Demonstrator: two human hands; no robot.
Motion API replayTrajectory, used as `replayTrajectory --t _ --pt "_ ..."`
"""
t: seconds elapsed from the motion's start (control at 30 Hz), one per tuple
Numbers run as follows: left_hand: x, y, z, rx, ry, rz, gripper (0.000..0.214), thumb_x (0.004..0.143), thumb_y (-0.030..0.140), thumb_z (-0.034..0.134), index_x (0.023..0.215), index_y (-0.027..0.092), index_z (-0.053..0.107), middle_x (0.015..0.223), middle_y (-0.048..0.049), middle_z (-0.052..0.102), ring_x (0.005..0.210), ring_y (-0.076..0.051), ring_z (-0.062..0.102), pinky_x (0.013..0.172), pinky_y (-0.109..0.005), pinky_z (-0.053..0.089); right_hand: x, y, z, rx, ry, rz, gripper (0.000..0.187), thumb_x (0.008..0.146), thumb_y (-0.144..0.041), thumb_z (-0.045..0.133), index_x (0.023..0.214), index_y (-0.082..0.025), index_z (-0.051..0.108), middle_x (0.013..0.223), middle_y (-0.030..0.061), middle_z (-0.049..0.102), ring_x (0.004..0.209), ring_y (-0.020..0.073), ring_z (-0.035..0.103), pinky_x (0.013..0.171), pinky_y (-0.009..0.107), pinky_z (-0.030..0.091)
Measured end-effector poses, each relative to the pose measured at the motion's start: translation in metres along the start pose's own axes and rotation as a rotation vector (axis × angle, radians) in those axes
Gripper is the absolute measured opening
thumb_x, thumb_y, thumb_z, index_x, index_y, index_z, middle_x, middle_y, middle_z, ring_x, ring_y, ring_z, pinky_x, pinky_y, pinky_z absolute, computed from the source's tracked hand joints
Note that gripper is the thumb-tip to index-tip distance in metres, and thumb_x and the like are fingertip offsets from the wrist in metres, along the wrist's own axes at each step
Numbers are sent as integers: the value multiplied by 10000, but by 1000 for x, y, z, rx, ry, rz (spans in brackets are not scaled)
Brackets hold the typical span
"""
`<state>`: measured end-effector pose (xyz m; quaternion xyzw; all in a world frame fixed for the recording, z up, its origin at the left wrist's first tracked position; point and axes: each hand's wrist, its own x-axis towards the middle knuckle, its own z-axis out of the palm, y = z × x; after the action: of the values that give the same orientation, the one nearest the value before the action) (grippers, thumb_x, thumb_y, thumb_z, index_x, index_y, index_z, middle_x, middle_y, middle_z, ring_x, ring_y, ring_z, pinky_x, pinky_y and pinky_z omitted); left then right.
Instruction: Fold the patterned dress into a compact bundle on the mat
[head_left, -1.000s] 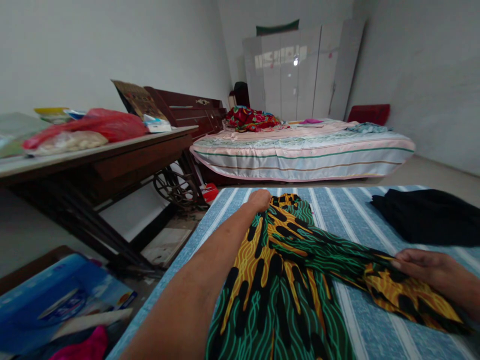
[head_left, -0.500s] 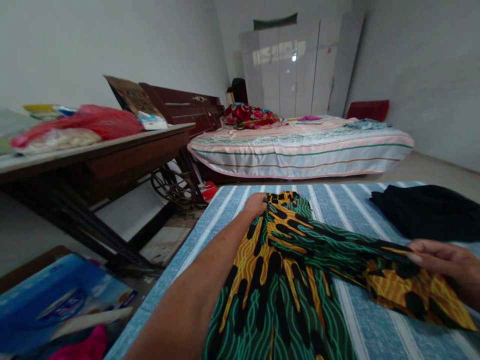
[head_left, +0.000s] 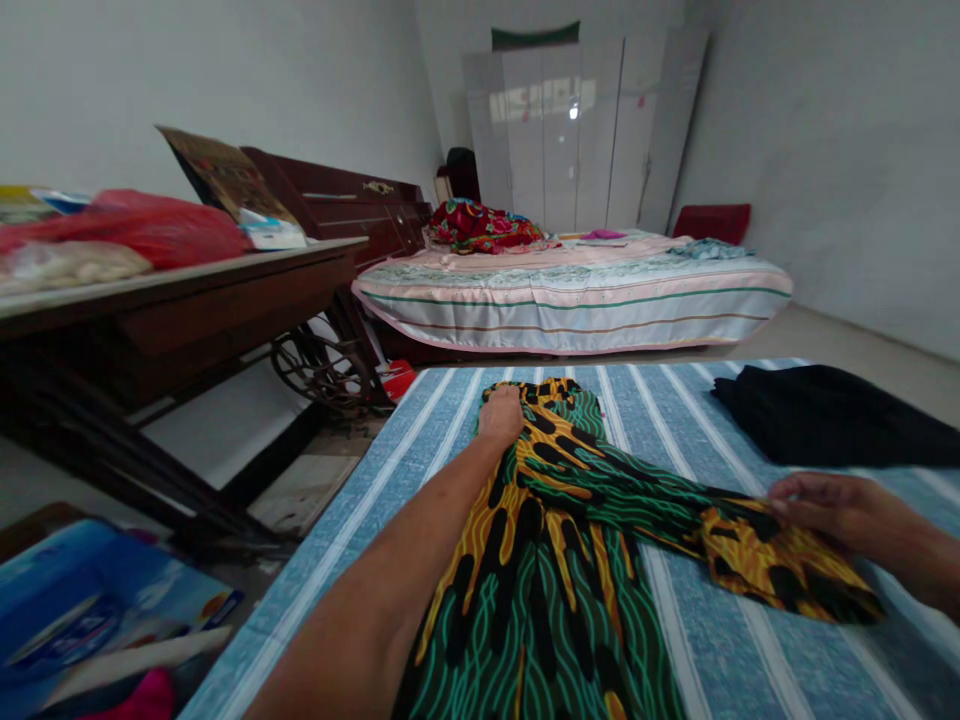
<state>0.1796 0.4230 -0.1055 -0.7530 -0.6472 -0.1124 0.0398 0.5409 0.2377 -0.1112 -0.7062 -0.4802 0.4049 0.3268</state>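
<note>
A green, yellow and black patterned garment lies spread on a blue striped sheet. My left hand reaches far forward and presses down on the garment's top end, fingers closed on the cloth. My right hand rests at the right, fingers pinched on the garment's sleeve, which stretches out sideways.
A black cloth lies on the sheet at the back right. A dark wooden sewing table with bags on it stands to the left. A bed and a white wardrobe are behind. Blue packaging lies at the lower left.
My right hand has drawn the sleeve a little inward and down onto the sheet. My left hand stays on the garment's top end. The view has shifted slightly.
</note>
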Motion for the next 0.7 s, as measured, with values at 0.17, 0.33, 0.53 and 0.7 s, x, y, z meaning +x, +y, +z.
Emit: replayTrajectory --t 0.17,0.33,0.53,0.7 --pt "-9 2 -8 -33 34 48 298 847 170 350 1030 155 585 1148 -129 557 1129 -260 457 979 -368 362 -17 -31 -9 -434 125 -249 268 671 -448 567 768 -211 647 618 6 624 535 164 554 523 264 416" --pt "-13 8 10 -68 -50 135 305 895 324 344 1068 209 566 1305 -74 500 1240 -222 391 1030 -397 297 -45 -63 21 -707 -225 -432 272 680 -300 584 940 -248 643 833 6 663 703 174 596 600 248 403" --pt "-18 10 20 -38 -114 150 379 910 432 304 1208 255 459 1440 -57 356 1329 -226 275 1040 -483 245 -37 -59 31 -946 -155 -401 219 694 -122 462 757 -204 656 774 40 652 687 181 586 601 263 386" --pt "-18 10 17 -13 -117 167 377 914 440 296 1176 257 497 1438 -69 359 1322 -238 293 1034 -501 246 -38 -57 -11 -353 -314 -356 209 758 -242 484 815 -195 679 680 -15 623 630 142 561 573 222 423"
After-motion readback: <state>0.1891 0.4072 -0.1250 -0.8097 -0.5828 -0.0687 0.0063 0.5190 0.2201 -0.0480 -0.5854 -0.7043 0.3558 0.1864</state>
